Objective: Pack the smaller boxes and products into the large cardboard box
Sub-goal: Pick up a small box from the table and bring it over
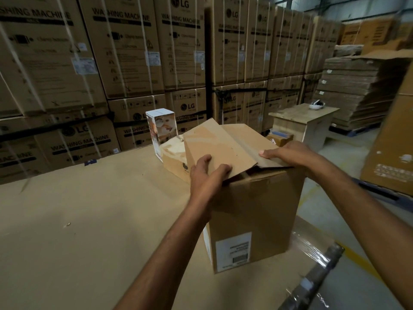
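Left hand curls round a raised flap of the large box, which sits near the table edge. Right hand lies flat-fingered on the opposite flap. White carton and small brown box stand behind, unpacked. Risk: flaps closing early, or a hard push sliding the box off.

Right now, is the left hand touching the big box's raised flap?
Touching. In the head view, the left hand grips the near edge of the raised flap.
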Demonstrator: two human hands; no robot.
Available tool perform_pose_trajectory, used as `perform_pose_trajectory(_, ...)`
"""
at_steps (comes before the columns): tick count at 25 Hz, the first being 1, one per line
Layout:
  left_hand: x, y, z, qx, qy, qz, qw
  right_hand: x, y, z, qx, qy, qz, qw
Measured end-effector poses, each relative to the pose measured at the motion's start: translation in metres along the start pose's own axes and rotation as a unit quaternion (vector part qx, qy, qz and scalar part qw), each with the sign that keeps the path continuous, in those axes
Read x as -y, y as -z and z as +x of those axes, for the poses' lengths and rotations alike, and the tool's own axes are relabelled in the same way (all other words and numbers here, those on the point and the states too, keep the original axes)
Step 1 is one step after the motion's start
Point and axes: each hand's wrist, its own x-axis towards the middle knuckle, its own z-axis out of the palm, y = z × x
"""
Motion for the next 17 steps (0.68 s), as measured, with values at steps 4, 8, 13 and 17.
perform_pose_trajectory(4, -0.002, 0.054, -0.050, -0.004, -0.003, 0.022, 1.000, 0.013, -0.015, -0.073, 0.054, 0.003, 0.038, 0.998)
perform_pose_trajectory(8, 0.007, 0.117, -0.091, -0.085, -0.002, 0.068, 0.994, 0.037, -0.040, -0.147, 0.076, 0.021, 0.010, 0.997)
perform_pose_trajectory(13, 0.010, 0.196, -0.121, -0.102, 0.046, -0.021, 0.993, 0.058, -0.080, -0.211, 0.165, 0.029, 0.160, 0.973)
perform_pose_trajectory(17, 0.003, 0.239, -0.144, -0.104, 0.048, -0.030, 0.993, 0.080, -0.107, -0.240, 0.192, 0.067, 0.236, 0.950)
